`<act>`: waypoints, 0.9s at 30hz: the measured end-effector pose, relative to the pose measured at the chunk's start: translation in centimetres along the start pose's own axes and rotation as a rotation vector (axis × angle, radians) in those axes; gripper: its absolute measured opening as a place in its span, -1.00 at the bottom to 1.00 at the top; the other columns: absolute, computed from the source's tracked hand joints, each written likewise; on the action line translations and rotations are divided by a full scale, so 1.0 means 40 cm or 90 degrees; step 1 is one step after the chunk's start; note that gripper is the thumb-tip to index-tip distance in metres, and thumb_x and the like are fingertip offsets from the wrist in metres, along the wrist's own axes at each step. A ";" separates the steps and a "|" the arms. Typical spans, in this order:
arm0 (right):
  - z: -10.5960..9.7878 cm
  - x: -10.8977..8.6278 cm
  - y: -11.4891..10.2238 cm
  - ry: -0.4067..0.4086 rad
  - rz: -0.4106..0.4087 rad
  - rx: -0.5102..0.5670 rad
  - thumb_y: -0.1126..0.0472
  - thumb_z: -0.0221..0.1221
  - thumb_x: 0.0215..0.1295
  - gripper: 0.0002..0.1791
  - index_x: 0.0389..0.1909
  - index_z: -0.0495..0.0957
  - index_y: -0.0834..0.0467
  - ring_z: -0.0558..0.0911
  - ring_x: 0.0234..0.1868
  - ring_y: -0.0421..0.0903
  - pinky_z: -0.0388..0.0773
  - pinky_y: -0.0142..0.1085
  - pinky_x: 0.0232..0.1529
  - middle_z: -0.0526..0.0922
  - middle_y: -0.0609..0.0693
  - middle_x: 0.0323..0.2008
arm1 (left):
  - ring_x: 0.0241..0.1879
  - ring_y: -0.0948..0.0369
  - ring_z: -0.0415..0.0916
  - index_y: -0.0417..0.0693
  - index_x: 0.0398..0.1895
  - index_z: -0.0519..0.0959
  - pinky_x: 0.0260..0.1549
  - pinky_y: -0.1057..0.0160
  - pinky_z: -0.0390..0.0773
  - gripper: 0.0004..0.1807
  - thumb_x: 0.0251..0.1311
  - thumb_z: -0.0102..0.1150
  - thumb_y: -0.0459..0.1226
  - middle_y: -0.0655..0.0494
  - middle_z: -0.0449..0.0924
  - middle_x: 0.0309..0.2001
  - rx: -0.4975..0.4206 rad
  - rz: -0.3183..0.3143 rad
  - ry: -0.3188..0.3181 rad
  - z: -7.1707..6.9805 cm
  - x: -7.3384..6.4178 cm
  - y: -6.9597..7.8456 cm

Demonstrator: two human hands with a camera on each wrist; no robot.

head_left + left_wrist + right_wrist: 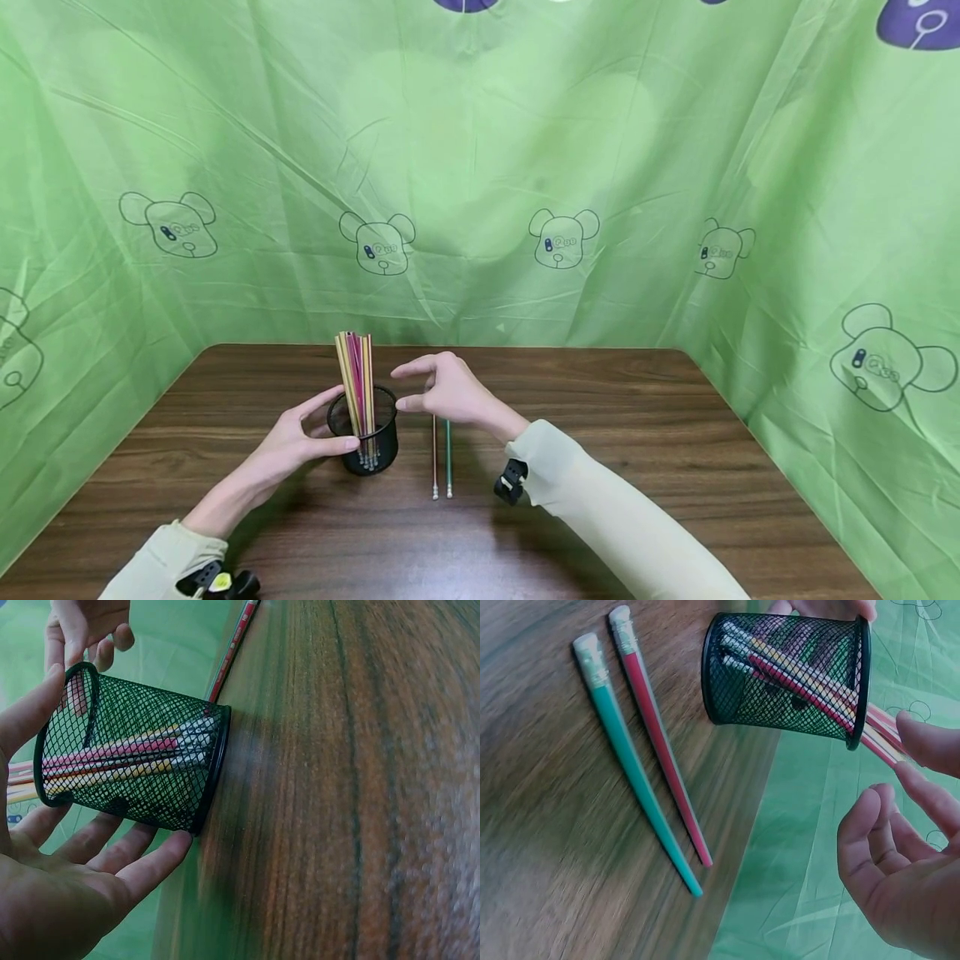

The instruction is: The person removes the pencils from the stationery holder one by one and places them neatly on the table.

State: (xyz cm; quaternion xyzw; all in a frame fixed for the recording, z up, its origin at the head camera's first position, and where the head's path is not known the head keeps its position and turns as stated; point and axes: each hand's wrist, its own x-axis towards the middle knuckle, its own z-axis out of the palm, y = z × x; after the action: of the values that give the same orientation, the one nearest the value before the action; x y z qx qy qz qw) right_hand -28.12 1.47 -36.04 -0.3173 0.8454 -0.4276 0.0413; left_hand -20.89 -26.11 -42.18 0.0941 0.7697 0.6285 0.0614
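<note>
A black mesh pencil cup (383, 451) stands on the table, its rim upward. My left hand (291, 438) grips it from the left, thumb at the near rim and fingers round the other side, as the left wrist view shows. Several pencils (354, 375), yellow and pink-red, lean in the cup with their eraser ends down. Just right of the rim is my right hand (453, 390), thumb and index finger spread apart with nothing between them. Below it lie a red pencil (660, 742) and a green pencil (634, 772), side by side, partly hidden by that hand in the head view.
The brown wood-grain table (637, 467) reaches back to a green cloth backdrop (480, 167) printed with bear heads, which also encloses both sides. Black wrist straps (512, 481) sit at both sleeves.
</note>
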 end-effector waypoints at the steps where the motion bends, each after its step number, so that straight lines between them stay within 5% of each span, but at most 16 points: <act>1: 0.002 0.002 -0.002 0.001 0.000 0.003 0.19 0.55 0.18 -0.54 0.14 0.77 -0.02 0.28 -0.72 -0.30 0.27 -0.38 -0.64 0.66 -0.24 -0.40 | 0.43 -0.23 0.32 -0.04 0.70 0.10 0.12 0.26 0.49 0.01 0.27 0.48 -0.26 -0.26 0.20 0.57 -0.001 0.000 0.000 0.000 0.000 0.000; 4: 0.008 0.009 -0.007 0.002 0.002 0.006 0.18 0.55 0.18 -0.54 0.14 0.77 -0.04 0.32 -0.68 -0.28 0.30 -0.37 -0.62 0.68 -0.21 -0.39 | 0.43 -0.23 0.32 -0.06 0.70 0.10 0.11 0.26 0.49 0.00 0.28 0.47 -0.27 -0.26 0.21 0.56 0.000 0.002 0.001 0.000 -0.001 -0.001; 8: 0.010 0.018 -0.013 0.012 0.008 0.005 0.15 0.55 0.16 -0.54 0.13 0.78 -0.07 0.46 -0.54 -0.24 0.38 -0.34 -0.54 0.76 -0.27 -0.02 | 0.43 -0.19 0.33 -0.03 0.70 0.12 0.11 0.27 0.50 0.00 0.27 0.48 -0.26 -0.23 0.25 0.55 0.003 0.004 0.003 0.000 0.001 0.000; 16: 0.022 0.037 -0.013 0.015 -0.003 -0.004 0.13 0.55 0.17 -0.47 0.21 0.74 -0.02 0.63 -0.26 -0.18 0.54 -0.33 -0.33 0.75 -0.24 0.06 | 0.42 -0.20 0.33 -0.06 0.69 0.11 0.11 0.27 0.51 0.00 0.27 0.47 -0.27 -0.24 0.24 0.55 -0.001 0.011 0.001 0.002 0.003 0.002; 27: 0.049 0.057 -0.015 0.010 -0.018 0.003 0.20 0.54 0.16 -0.44 0.24 0.72 0.02 0.62 -0.42 -0.21 0.52 -0.36 -0.42 0.77 -0.06 0.09 | 0.44 -0.18 0.31 -0.04 0.69 0.12 0.11 0.27 0.50 -0.01 0.27 0.47 -0.26 -0.23 0.26 0.55 0.005 0.008 0.001 0.001 0.002 -0.003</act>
State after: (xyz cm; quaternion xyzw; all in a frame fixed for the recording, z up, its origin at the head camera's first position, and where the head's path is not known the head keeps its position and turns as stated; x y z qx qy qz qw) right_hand -28.95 -1.46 -36.35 -0.3256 0.8403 -0.4325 0.0290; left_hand -20.97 -26.10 -42.30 0.0992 0.7717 0.6256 0.0565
